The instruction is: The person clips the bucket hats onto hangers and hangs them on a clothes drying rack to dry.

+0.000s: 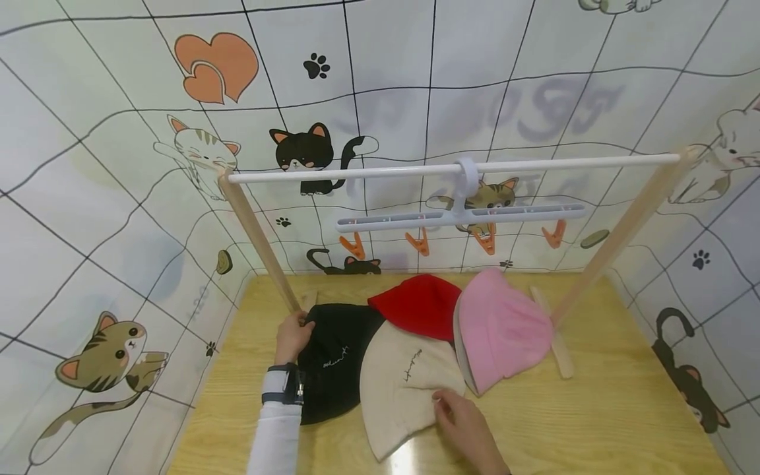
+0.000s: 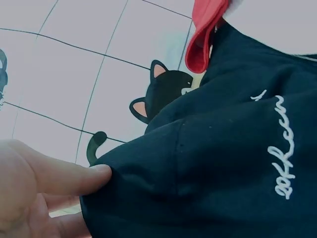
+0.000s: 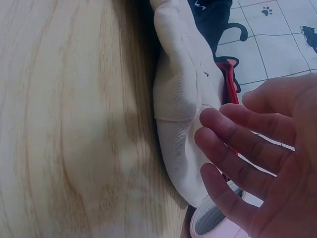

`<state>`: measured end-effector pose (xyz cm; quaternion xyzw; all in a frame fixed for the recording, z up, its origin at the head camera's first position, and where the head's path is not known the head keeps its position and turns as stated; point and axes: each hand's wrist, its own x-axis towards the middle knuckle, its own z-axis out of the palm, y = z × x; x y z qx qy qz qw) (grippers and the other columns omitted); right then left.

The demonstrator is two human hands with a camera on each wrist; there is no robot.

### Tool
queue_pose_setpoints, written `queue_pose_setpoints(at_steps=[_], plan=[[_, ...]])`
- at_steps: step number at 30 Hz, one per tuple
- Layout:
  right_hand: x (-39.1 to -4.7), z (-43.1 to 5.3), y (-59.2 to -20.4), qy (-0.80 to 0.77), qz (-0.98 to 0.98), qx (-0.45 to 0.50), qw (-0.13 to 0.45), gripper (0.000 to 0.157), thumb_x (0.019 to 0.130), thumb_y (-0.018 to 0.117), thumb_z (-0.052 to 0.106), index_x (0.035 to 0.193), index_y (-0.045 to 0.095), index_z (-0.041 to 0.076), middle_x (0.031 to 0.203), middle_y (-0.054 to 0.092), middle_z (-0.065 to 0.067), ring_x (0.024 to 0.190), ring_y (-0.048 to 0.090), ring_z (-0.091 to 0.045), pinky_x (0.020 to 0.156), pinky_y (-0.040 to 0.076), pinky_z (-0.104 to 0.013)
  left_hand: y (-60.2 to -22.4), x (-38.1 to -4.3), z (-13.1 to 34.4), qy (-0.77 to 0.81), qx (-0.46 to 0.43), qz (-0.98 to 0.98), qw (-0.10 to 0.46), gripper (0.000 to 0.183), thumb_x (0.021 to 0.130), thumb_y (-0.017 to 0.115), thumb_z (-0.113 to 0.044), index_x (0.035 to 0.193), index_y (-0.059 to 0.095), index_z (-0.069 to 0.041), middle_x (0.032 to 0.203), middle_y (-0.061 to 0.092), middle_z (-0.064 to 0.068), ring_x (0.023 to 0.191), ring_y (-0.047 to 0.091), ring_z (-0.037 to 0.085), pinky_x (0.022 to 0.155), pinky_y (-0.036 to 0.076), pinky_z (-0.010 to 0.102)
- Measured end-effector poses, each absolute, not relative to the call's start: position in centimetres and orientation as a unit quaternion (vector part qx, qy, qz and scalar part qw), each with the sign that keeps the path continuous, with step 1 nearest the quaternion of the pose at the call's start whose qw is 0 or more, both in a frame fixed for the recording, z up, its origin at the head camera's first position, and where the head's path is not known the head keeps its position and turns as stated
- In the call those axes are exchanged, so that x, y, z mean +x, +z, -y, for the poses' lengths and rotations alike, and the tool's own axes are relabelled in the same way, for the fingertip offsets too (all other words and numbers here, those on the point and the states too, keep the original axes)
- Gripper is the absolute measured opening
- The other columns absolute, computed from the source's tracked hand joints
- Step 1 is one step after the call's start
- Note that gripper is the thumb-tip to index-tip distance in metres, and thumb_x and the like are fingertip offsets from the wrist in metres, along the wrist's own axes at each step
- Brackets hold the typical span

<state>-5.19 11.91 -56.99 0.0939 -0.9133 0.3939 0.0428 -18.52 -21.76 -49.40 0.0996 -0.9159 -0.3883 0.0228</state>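
Observation:
My left hand pinches the top left edge of a black bucket hat with light stitched writing; thumb and fingers grip the cloth in the left wrist view. Overlapping it on the right lies a beige bucket hat with dark script. At the lower right of the beige hat is my right hand, its fingertips loosely bent and spread beside the fabric in the right wrist view, pinching nothing. Behind these sit a red hat and a pink bucket hat, the pink one at the right.
A white rod spans two wooden posts above the hats. From it hangs a pale hanger bar with several orange clips. The wooden table meets cat-print walls at the back and sides.

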Motion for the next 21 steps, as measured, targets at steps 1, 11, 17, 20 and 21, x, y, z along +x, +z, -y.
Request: queue_pose_setpoints(at_steps=[1,11,17,20,21], plan=[[-5.2,-11.9,-57.0,0.394,0.913,0.093,0.044,0.016,0.085,0.066,0.004,0.099,0.068,0.012,0.081,0.061,0.014,0.073,0.057,-0.004,0.071,0.050,-0.032,-49.2,-18.5,21.7,-0.393,0.098,0.914,0.025,0.013,0.091,0.059,-0.003,0.100,0.061,0.008,0.096,0.063,0.026,0.085,0.060,0.039,0.073,0.047,0.050],[-5.1,-11.8,-56.7,0.389,0.917,0.088,0.018,0.014,0.086,0.066,0.005,0.099,0.067,0.011,0.080,0.059,0.013,0.073,0.055,-0.004,0.070,0.050,-0.032,-47.2,-18.0,21.2,-0.408,0.085,0.908,0.049,0.014,0.091,0.059,0.000,0.103,0.062,0.007,0.098,0.062,0.026,0.085,0.057,0.038,0.071,0.046,0.049],[-5.2,-11.5,-56.4,0.390,0.914,0.107,0.038,0.013,0.085,0.066,0.003,0.096,0.068,0.010,0.080,0.060,0.012,0.072,0.056,-0.006,0.070,0.050,-0.032,-45.9,-17.9,20.8,-0.401,0.072,0.910,0.070,0.009,0.091,0.060,0.000,0.099,0.062,0.002,0.089,0.063,0.023,0.076,0.055,0.034,0.061,0.042,0.038],[-5.2,-11.4,-56.5,0.388,0.914,0.112,0.042,0.014,0.085,0.066,0.003,0.096,0.068,0.010,0.080,0.060,0.012,0.073,0.056,-0.006,0.070,0.051,-0.033,-45.3,-17.8,20.8,-0.398,0.064,0.912,0.081,0.008,0.090,0.061,0.001,0.098,0.062,0.003,0.090,0.064,0.024,0.075,0.056,0.033,0.061,0.043,0.038],[-5.2,-11.4,-56.5,0.387,0.914,0.112,0.043,0.014,0.085,0.067,0.003,0.096,0.068,0.010,0.081,0.060,0.012,0.073,0.056,-0.006,0.071,0.051,-0.033,-45.1,-17.8,20.8,-0.398,0.062,0.912,0.083,0.009,0.090,0.060,0.001,0.099,0.062,0.003,0.090,0.064,0.024,0.075,0.056,0.034,0.061,0.043,0.039]])
